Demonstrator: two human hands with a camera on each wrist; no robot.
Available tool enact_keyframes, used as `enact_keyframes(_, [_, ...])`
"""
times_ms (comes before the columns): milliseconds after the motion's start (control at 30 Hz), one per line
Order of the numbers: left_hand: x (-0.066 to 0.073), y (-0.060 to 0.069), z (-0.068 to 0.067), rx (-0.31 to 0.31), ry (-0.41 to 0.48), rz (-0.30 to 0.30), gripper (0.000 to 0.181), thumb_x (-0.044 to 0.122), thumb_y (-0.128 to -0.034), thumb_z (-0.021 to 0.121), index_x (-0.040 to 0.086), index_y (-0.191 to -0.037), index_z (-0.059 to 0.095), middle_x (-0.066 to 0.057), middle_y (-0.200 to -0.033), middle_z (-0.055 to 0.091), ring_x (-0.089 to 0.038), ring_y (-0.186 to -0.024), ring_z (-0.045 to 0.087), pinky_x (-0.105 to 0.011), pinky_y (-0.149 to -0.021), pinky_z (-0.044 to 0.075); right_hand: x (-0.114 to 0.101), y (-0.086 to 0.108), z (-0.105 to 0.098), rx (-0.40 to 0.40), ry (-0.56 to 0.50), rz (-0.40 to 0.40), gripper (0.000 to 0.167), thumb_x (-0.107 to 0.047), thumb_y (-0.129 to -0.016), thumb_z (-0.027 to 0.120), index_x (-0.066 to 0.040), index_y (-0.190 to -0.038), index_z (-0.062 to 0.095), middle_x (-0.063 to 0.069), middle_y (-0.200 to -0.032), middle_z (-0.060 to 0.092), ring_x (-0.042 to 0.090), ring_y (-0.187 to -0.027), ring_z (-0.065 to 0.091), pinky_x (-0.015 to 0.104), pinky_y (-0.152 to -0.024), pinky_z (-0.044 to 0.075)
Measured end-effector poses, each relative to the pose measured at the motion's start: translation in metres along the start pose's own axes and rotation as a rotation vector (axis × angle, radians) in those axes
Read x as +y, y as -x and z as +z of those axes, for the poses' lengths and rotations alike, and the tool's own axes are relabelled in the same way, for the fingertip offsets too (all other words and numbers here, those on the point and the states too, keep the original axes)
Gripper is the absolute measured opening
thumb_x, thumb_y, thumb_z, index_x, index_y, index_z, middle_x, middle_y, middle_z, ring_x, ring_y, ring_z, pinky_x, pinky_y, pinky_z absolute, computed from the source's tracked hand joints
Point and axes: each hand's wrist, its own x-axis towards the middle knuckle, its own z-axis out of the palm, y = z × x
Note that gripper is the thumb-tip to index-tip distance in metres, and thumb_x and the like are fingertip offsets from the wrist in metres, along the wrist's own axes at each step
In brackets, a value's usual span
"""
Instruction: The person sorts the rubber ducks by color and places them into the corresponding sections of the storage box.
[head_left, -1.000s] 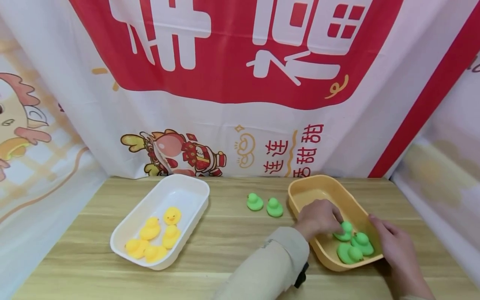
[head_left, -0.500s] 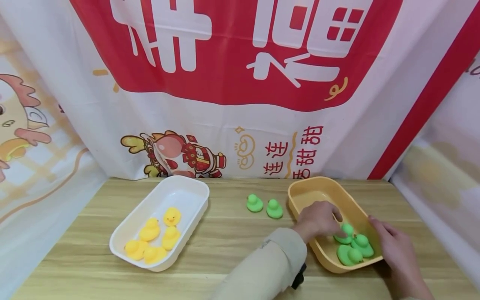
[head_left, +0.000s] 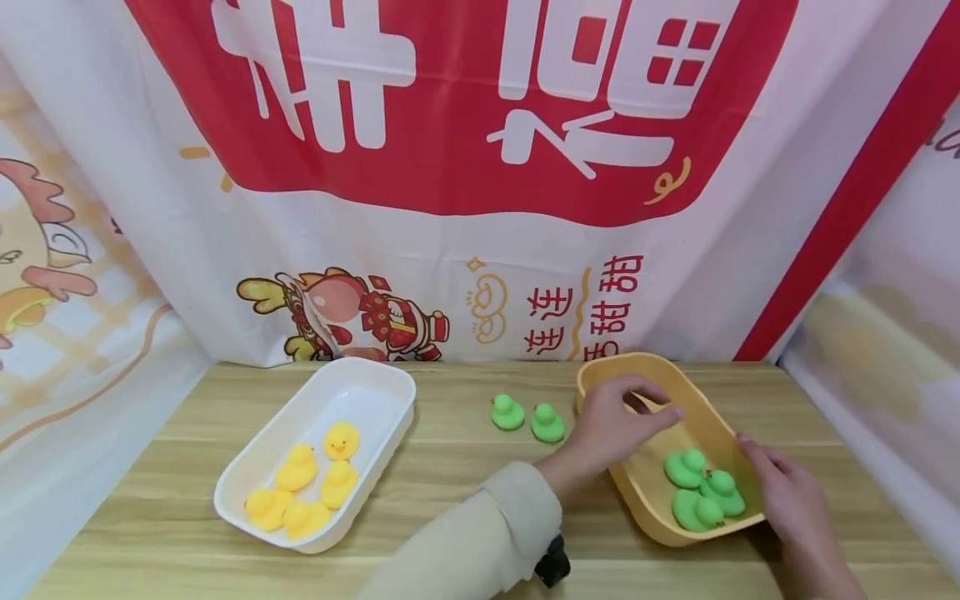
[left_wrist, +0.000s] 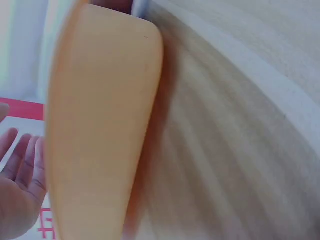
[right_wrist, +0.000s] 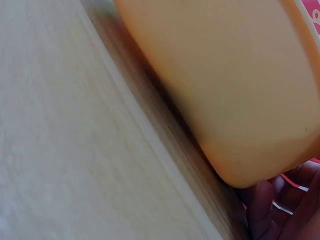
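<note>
My left hand (head_left: 618, 421) hovers over the orange tray (head_left: 637, 500), holding nothing, its fingers loosely extended. In the left wrist view, that hand (left_wrist: 22, 180) shows at the left edge, beside the tray's outer wall (left_wrist: 105, 115). My right hand (head_left: 795, 500) grips the tray's right side near the front corner, with fingertips at the rim; in the right wrist view its fingers (right_wrist: 260, 205) are beside the tray's corner. Inside the tray lie three green toy ducks, a rear one (head_left: 684, 468), a right one (head_left: 723, 492) and a front one (head_left: 697, 511).
Two more green ducks, one (head_left: 507, 412) left of the other (head_left: 547, 423), sit on the wooden table (head_left: 465, 500) left of the orange tray. Farther left stands a white tray (head_left: 382, 387) with several yellow ducks (head_left: 297, 468). A printed cloth (head_left: 450, 233) hangs behind.
My left hand has drawn away from the rear green duck, rising up and to the left. The duck stays in the tray. My right hand keeps its place at the tray's side.
</note>
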Motion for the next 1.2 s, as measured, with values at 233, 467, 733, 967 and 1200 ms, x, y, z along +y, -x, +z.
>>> enact_keyframes(233, [0.004,0.006,-0.036,0.089,0.019,-0.022,0.012,0.028,-0.0938,0.085,0.018,-0.1,0.082,0.01,-0.098,0.077,0.002,-0.084,0.062,-0.017,-0.073,0.055,0.0,-0.001,-0.001,-0.001,0.017,0.015,0.092,-0.075,-0.104,0.041,-0.003,-0.161,0.043,0.036,-0.168,0.031,0.055,-0.154,0.031,0.07,-0.126,0.024])
enact_keyframes(467, [0.0,0.019,-0.094,0.209,-0.053,-0.093,0.025,0.043,-0.0947,0.082,0.022,-0.108,0.08,0.006,-0.106,0.077,-0.011,-0.099,0.068,-0.028,-0.083,0.059,-0.002,0.001,-0.004,-0.029,0.097,0.005,0.09,-0.074,-0.106,0.035,-0.005,-0.164,0.041,0.035,-0.171,0.026,0.058,-0.158,0.022,0.073,-0.126,0.022])
enact_keyframes(733, [-0.025,0.035,-0.139,0.311,-0.207,-0.143,0.022,0.033,-0.0965,0.079,0.014,-0.108,0.08,-0.005,-0.109,0.079,-0.023,-0.105,0.07,-0.042,-0.098,0.058,-0.004,0.0,-0.004,-0.048,0.13,-0.023,0.089,-0.073,-0.107,0.033,-0.005,-0.164,0.039,0.033,-0.171,0.026,0.058,-0.158,0.022,0.073,-0.126,0.022])
enact_keyframes(967, [-0.034,0.042,-0.153,0.251,-0.302,-0.197,0.036,0.021,-0.0898,0.084,0.004,-0.121,0.076,-0.015,-0.125,0.077,-0.039,-0.123,0.067,-0.052,-0.107,0.055,-0.006,0.0,-0.007,-0.064,0.177,-0.022,0.089,-0.071,-0.109,0.029,-0.003,-0.165,0.036,0.034,-0.171,0.025,0.059,-0.157,0.021,0.075,-0.125,0.022])
enact_keyframes(1200, [-0.042,0.045,-0.153,0.163,-0.331,-0.28,0.049,0.015,-0.0875,0.086,0.003,-0.132,0.07,-0.018,-0.136,0.071,-0.038,-0.126,0.065,-0.052,-0.107,0.056,-0.008,0.002,-0.006,-0.066,0.205,-0.04,0.087,-0.07,-0.109,0.03,-0.003,-0.163,0.04,0.034,-0.169,0.027,0.059,-0.156,0.024,0.075,-0.124,0.024])
